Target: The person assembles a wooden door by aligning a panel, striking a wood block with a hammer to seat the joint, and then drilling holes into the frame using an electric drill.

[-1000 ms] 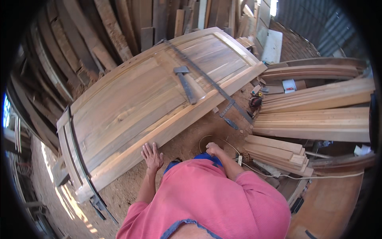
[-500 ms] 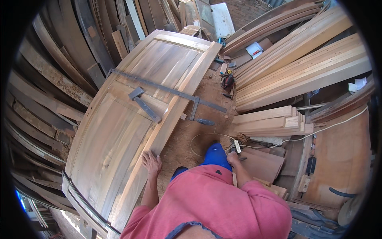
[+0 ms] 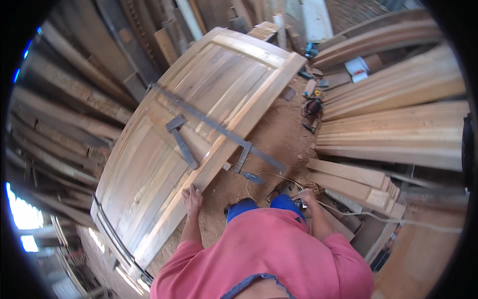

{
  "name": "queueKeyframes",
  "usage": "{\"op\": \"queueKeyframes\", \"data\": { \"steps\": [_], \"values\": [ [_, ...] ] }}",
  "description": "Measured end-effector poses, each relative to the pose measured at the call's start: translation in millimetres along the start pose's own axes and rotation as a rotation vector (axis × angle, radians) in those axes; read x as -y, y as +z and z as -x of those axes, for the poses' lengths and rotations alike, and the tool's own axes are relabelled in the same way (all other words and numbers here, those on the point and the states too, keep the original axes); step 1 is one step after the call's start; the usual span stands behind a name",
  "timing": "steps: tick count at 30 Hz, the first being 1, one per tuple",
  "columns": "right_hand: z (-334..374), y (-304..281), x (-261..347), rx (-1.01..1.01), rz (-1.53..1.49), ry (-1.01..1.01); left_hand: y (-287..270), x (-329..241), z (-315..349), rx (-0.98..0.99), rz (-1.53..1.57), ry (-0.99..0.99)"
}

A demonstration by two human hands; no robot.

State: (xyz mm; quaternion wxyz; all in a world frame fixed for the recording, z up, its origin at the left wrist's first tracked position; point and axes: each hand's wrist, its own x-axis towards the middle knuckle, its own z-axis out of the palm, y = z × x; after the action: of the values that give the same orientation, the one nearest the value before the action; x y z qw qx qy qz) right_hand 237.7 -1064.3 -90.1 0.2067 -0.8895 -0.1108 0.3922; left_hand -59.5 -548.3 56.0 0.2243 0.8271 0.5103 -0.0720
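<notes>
Left hand (image 3: 192,198) has slid nearer the hammer (image 3: 183,143), fingers spread on the panel (image 3: 142,167); right hand (image 3: 308,196) curled, hold unclear.

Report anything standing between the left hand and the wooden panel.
Nothing visible does: the left hand appears to rest right on the near edge of the wooden panel. The hammer and bar clamp lie farther off.
</notes>
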Motion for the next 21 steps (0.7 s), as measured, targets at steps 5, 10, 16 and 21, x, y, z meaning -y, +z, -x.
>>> {"op": "queueKeyframes", "data": {
  "steps": [5,10,16,21],
  "values": [
    [-22,-112,37,-0.042,-0.601,0.081,0,-24,1,-0.088,0.102,-0.326],
    [-62,-184,66,-0.155,-0.591,0.175,13,-53,-7,-0.176,0.130,-0.440],
    [-84,-185,104,-0.127,-0.564,0.121,33,-81,-19,-0.349,0.163,-0.577],
    [-109,-180,124,0.069,-0.499,0.246,26,-98,-43,-0.424,0.277,-0.571]
  ]
}}
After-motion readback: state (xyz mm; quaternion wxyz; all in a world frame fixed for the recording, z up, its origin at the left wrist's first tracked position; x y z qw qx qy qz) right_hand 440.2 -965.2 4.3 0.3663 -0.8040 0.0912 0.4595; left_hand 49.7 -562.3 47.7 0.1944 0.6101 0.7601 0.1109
